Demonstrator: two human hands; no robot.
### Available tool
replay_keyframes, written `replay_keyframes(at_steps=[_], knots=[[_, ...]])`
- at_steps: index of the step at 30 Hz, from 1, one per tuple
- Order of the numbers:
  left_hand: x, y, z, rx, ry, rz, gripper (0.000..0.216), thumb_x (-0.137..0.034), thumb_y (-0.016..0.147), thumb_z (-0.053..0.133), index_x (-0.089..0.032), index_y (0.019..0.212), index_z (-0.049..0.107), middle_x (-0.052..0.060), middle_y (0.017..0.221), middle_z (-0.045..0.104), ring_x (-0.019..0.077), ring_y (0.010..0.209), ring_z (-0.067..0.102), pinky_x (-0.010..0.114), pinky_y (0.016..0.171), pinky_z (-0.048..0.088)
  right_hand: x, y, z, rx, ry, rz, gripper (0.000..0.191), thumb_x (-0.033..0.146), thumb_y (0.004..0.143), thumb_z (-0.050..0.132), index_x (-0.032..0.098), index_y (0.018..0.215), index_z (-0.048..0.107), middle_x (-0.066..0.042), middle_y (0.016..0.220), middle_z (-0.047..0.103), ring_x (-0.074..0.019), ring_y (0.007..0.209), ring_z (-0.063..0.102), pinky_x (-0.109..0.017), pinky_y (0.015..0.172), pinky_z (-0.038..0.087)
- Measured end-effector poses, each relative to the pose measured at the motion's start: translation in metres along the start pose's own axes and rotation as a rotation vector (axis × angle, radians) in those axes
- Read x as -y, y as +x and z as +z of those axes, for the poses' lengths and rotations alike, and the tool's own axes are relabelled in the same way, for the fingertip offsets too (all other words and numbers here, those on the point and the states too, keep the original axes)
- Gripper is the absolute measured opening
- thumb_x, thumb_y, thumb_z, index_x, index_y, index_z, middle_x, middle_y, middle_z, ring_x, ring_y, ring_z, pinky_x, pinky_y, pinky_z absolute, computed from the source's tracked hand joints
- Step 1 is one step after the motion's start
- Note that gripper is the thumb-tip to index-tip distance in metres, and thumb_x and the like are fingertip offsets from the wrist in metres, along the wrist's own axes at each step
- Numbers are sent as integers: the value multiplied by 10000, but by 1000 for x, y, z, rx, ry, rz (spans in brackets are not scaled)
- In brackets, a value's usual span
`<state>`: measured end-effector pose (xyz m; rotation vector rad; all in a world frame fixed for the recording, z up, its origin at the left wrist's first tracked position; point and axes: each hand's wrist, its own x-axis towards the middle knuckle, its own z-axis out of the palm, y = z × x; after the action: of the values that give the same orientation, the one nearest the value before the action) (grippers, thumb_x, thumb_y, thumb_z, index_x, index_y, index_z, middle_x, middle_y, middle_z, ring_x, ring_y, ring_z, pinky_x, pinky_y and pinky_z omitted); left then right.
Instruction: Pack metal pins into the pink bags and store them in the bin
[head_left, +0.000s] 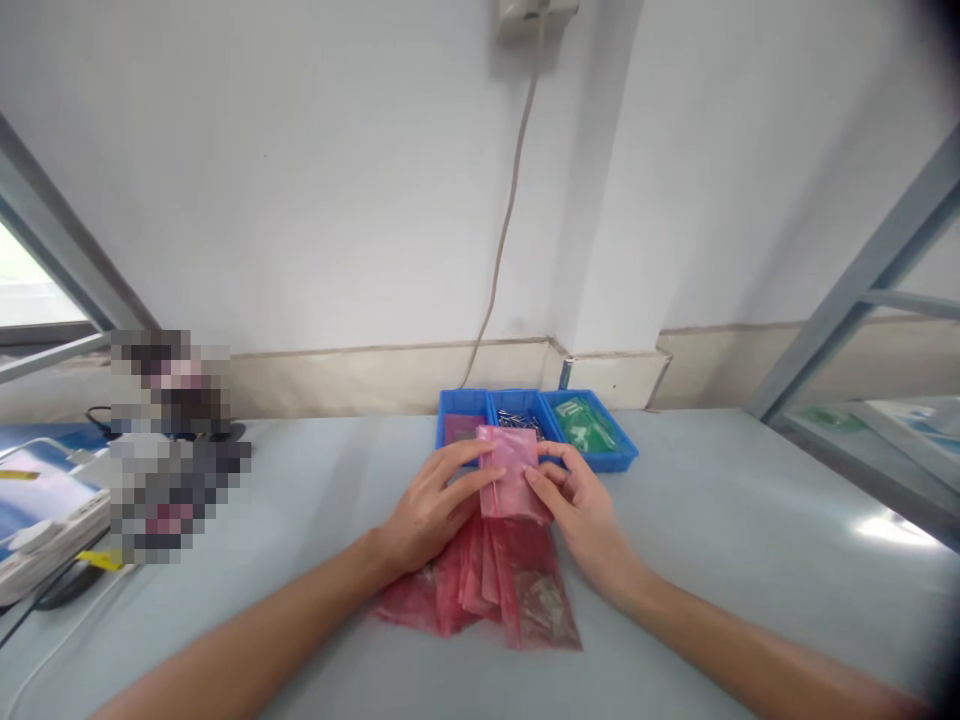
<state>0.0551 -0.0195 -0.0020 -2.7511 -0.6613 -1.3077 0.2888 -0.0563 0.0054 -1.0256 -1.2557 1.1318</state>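
Head view: both hands' [431, 505] grip closed on pink bag [510, 480].

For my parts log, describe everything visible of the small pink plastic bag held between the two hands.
The small pink plastic bag is a flat, translucent rectangular pouch of thin film, standing roughly upright. The left hand grips its left edge and the right hand pinches its right edge. It is held just above a pile of red plastic bags on the pale grey table, in front of the blue plastic trays. Whether it holds anything cannot be told.
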Motion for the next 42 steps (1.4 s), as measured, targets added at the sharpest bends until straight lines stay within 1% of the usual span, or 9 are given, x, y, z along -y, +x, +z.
replay_keyframes(at_steps=[5, 8, 12, 15, 17, 23, 30, 36, 42], knots=[[-3, 0, -2, -7, 67, -13, 359, -106, 1028, 605, -241, 1356, 657, 84, 1312, 729, 246, 1187, 618, 448, 1071, 508, 0, -2, 0, 41, -14, 25, 466, 568, 959, 715, 284, 1298, 567, 63, 697, 543, -155, 605, 493, -271, 571, 408], [-2, 0, -2, -44, -10, -78, 224, -149, 1054, 593, -230, 1231, 703, 66, 1156, 773, 223, 1095, 645, 398, 1021, 503, -2, -2, 0, 29, -85, 12, 392, 562, 1007, 652, 280, 1277, 615, 50, 714, 571, -147, 583, 485, -276, 561, 409], [5, 6, -2, -157, -99, -415, 151, -292, 1074, 604, -205, 1058, 727, 44, 984, 762, 197, 921, 662, 332, 890, 502, -6, -2, -1, 59, -99, -12, 344, 561, 1068, 549, 252, 1173, 657, -3, 877, 685, -119, 571, 466, -278, 563, 420], [19, 16, -6, -258, -214, -704, 251, -403, 1064, 598, -189, 1047, 728, 33, 927, 748, 184, 838, 661, 302, 816, 508, -10, -2, -2, 78, -105, -47, 328, 546, 1074, 549, 251, 1182, 643, -7, 909, 687, -118, 584, 458, -271, 563, 412], [31, 24, -9, -320, -362, -773, 295, -442, 1024, 639, -178, 1130, 713, 51, 1002, 763, 191, 878, 687, 297, 828, 530, -11, -2, -2, 86, -117, -53, 327, 545, 1072, 554, 250, 1191, 633, -10, 917, 683, -121, 596, 463, -270, 569, 419], [69, 43, -9, -228, -480, -846, 356, -437, 994, 634, -153, 1206, 665, 104, 1080, 793, 240, 1005, 752, 321, 862, 578, -11, -1, -1, 115, -140, -45, 347, 559, 1068, 549, 244, 1202, 600, -12, 916, 655, -130, 612, 476, -274, 576, 421], [107, 64, -2, 37, -487, -994, 327, -289, 869, 769, -150, 1138, 648, 57, 850, 796, 211, 751, 752, 286, 681, 559, -16, -1, -2, 128, -192, -55, 313, 527, 1086, 523, 260, 1241, 572, -8, 920, 652, -153, 683, 525, -289, 607, 409], [111, 70, -5, 210, -453, -995, 388, -233, 790, 802, -132, 1138, 666, 8, 729, 750, 168, 633, 685, 243, 598, 479, -17, -2, -1, 146, -216, -54, 315, 523, 1103, 482, 261, 1263, 555, -15, 936, 661, -169, 731, 553, -306, 647, 420], [108, 71, -7, 255, -369, -890, 460, -294, 786, 791, -166, 1217, 695, 13, 747, 768, 194, 667, 705, 266, 643, 504, -14, -5, -2, 148, -231, -50, 320, 533, 1098, 490, 268, 1263, 561, -7, 923, 638, -169, 711, 521, -311, 653, 424]])
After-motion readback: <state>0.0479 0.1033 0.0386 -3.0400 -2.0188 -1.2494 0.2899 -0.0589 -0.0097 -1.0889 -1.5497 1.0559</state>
